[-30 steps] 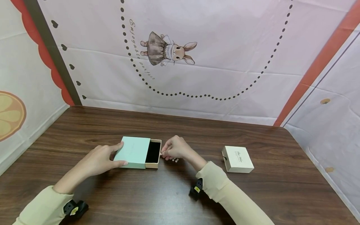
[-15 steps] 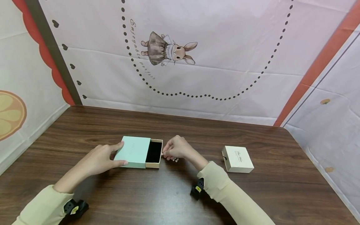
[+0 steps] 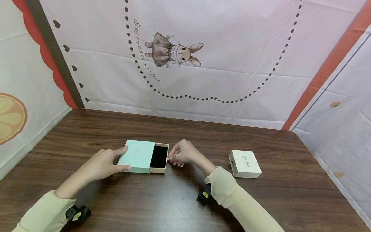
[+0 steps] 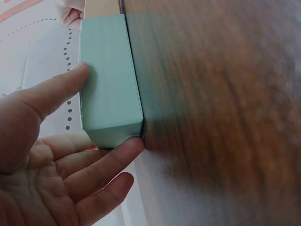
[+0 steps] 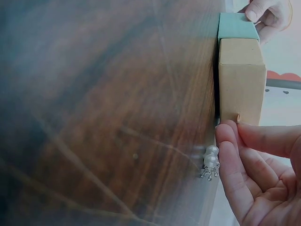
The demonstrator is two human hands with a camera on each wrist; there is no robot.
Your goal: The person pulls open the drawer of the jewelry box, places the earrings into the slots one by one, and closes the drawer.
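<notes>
A mint-green slide-out gift box (image 3: 137,157) lies on the table with its cream drawer (image 3: 157,171) partly drawn out to the right, showing a black lining (image 3: 159,157). My left hand (image 3: 99,165) holds the box cover's left end. In the left wrist view its thumb (image 4: 70,82) is on top and its fingers (image 4: 127,150) are at the end face. My right hand (image 3: 183,153) pinches a small pull tab (image 5: 239,118) on the drawer's front. A pearl-and-crystal jewellery piece (image 5: 211,162) shows right beside the right fingers; I cannot tell whether they hold it.
A small cream box (image 3: 246,164) with printed lettering stands on the brown wooden table (image 3: 162,203), to the right of the right forearm. Behind the table hangs a white cloth (image 3: 232,64) printed with a rabbit.
The drawer has slid slightly farther out to the right, and my right hand has moved right with it. The left hand and the mint-green cover stay in place.
</notes>
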